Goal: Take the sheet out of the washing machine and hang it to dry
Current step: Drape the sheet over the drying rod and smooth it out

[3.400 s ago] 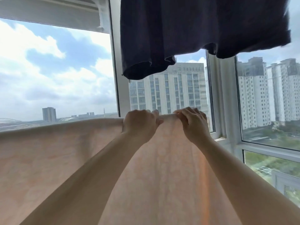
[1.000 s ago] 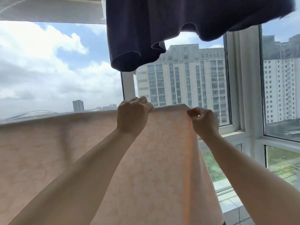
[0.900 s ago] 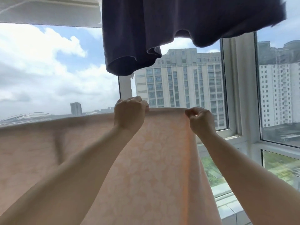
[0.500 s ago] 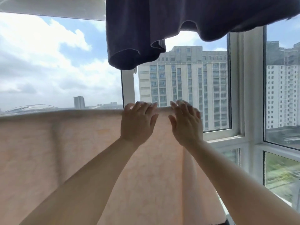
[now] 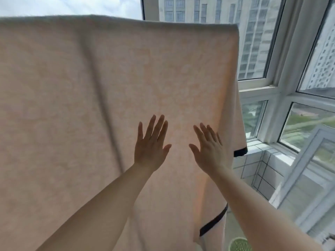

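The sheet (image 5: 94, 98) is a pale peach-pink cloth, thin enough for daylight to glow through it, with a faint mottled pattern in the weave and a few long soft creases running down it. It hangs folded over a line or bar that is hidden under its top fold, well above both hands, and it spreads far out past the left hand (image 5: 150, 147). A dark trim edges its lower corners below and beyond the right hand (image 5: 210, 151). Both hands are flat, fingers straight and a little spread, and they hold nothing; the palms face the cloth, just beside each other, and whether they touch it I cannot tell. Past the right hand stand the white window frames (image 5: 272, 87), a tiled sill (image 5: 261, 171) and tall apartment blocks (image 5: 224, 19) outside.
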